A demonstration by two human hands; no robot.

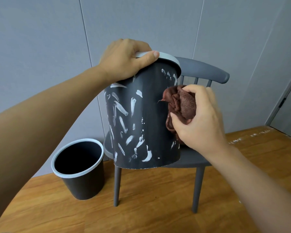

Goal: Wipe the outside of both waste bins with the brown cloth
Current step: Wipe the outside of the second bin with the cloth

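A dark grey waste bin (151, 115) with a pale rim stands tilted on the seat of a grey chair (188, 159). White smears cover its left and lower side. My left hand (124, 60) grips the bin's rim from above, thumb over the edge. My right hand (200, 118) holds a bunched brown cloth (180, 105) and presses it against the bin's right side. A second dark bin (79, 167) with a pale rim stands upright on the floor to the left, and its visible wall shows no smears.
The wooden floor (149, 207) spreads around the chair. A grey panelled wall (57, 39) runs close behind. A door frame (286, 98) stands at the far right, with white scuffs on the floor near it.
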